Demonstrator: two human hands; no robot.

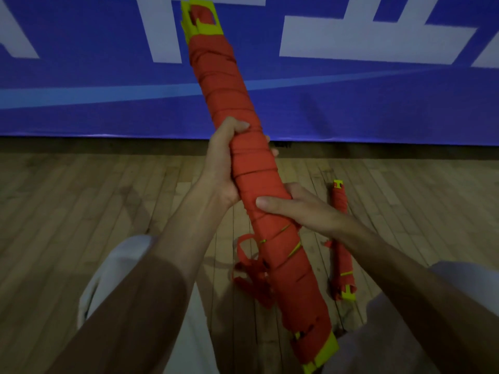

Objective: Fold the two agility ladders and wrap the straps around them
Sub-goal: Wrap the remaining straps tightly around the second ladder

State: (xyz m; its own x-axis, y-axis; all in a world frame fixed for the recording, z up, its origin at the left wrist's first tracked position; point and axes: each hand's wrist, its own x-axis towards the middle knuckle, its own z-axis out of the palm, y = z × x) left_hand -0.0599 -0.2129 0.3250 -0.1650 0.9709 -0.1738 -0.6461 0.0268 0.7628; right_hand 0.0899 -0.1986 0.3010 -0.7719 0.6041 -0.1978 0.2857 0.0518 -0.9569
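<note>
Holding the long bundle of folded yellow plastic ladder rungs bound in red webbing strap on a slant in front of me, I have both hands on its middle stretch so that neither end droops. Its far end points up towards the blue banner with white lettering, and its near end sits low by my knee in pale trousers.

My left hand is clenched round the bundle from the left. The thumb is on top and the fingers curl out on the far side, a grip I judge is there to pin the wound turns so they cannot slacken. My right hand grasps the bundle just below it. One digit lies across the top of the wrap, and the others go underneath, where I cannot see them.

Below that hand a loose tail of red strap hangs off the left side in a loop, not tucked in. Securing that tail looks to me like the step left on this ladder, and a steady two-handed hold gives me room to reach it.

The second strap-wrapped ladder bundle lies on the wooden plank floor to my right, part of it hidden behind my right forearm. It is wound along its length and sits well apart from the one I hold, so I take it to be finished and set aside.
</note>
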